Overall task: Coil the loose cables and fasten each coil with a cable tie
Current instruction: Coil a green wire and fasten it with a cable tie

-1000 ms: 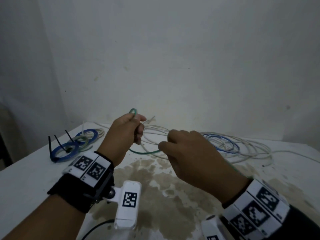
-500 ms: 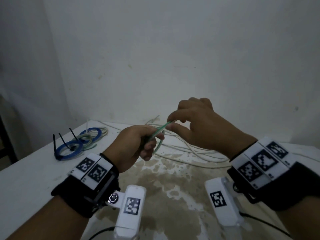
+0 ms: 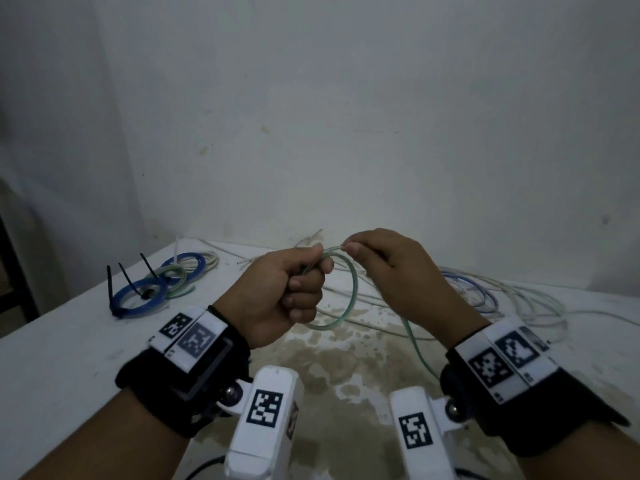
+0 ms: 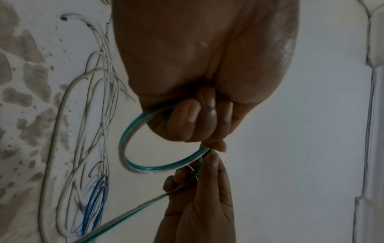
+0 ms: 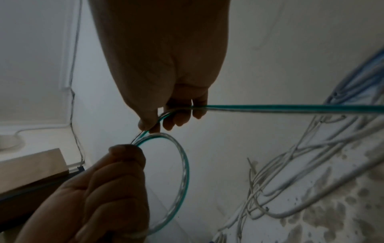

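Counter (image 3: 69, 358) white, stained brown in the middle. Far left of the green cable loop: finished coils (image 3: 162, 282), blue and pale green, lying flat on the counter with black cable ties (image 3: 119, 289) sticking up from them. Left hand (image 3: 277, 292) held above the counter, fingers (image 4: 187, 118) curled into a fist around the top of the green cable loop (image 3: 346, 299); one full turn hangs below the fist, clear of the counter. Right hand (image 3: 398, 271) just right of the loop, thumb and forefinger pinching the same cable where it meets the left hand's grip; the other fingers (image 5: 180, 118) curl loosely over the strand. The free run of green cable passes under the right palm and trails down toward the right wrist. Right of the loop, on the counter: loose white cables (image 3: 519, 306) and blue cables (image 3: 485, 296), tangled together.
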The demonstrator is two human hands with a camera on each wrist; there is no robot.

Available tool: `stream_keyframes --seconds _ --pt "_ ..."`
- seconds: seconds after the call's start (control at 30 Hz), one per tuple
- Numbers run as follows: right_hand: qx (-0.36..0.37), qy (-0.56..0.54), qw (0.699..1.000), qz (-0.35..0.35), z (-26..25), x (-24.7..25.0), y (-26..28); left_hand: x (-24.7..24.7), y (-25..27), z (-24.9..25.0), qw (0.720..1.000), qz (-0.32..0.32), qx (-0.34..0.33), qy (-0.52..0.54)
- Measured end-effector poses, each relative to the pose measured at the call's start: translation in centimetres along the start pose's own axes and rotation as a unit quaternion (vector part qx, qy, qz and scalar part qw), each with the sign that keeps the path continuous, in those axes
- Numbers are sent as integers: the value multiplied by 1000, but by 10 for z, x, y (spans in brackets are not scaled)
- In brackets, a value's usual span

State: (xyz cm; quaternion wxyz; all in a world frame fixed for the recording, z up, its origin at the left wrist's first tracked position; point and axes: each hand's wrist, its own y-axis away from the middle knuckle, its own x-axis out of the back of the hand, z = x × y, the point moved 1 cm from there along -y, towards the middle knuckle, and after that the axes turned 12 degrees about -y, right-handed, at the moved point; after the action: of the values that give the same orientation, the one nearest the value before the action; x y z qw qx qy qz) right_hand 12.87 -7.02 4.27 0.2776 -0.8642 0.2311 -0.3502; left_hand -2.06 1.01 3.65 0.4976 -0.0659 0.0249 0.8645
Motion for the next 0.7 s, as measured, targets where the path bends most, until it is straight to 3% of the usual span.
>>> stream_keyframes --seconds 0.13,0.33,0.53,0.7 --pt "-64 -104 993 -5 -4 -4 8 -2 -1 1 999 -3 -11 41" --pt "-59 -109 992 8 -8 4 6 -11 -3 -2 999 7 -31 39" --pt "-104 -157 982 15 -9 9 6 -24 -2 0 986 -14 -40 161" --pt "-128 -201 971 27 -6 15 7 -30 -5 -2 998 23 -43 51"
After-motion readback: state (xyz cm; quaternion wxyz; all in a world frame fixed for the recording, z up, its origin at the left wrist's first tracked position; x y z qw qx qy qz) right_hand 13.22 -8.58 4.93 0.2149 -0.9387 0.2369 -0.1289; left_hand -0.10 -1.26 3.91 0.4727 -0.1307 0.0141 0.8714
